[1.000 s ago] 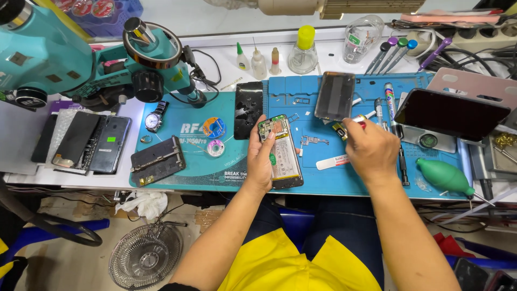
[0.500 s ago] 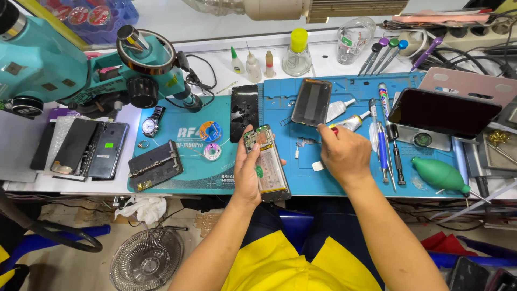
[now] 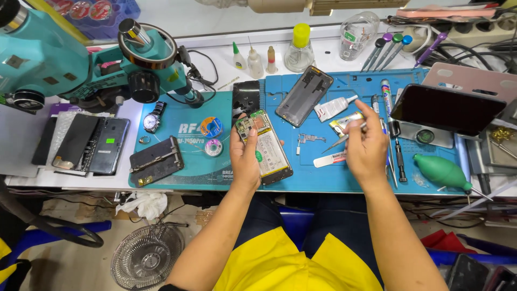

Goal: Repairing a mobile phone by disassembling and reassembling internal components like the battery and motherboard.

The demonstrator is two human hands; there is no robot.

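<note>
Since half a second ago the right hand (image 3: 367,145) has lifted off the blue mat (image 3: 323,178) and drawn back to the right, now holding thin tweezers (image 3: 340,141) whose tip points left and down toward the opened phone (image 3: 264,146). The left hand (image 3: 245,159) has kept its place on that phone.

The opened phone lies tilted on the mat, back cover off, its circuit board at the upper end and its battery below. The left grip wraps its left edge, thumb on the near side and fingertips at the top corner, so the phone sits partly inside the grip and partly on the worktop. The right grip is narrow, pinched shut around the tweezers, well right of the phone and apart from it; the tweezer tip hangs between the two hands, above a small metal bracket (image 3: 307,139). A dark back cover (image 3: 304,96) lies just beyond, near a white glue tube (image 3: 335,108).
</note>
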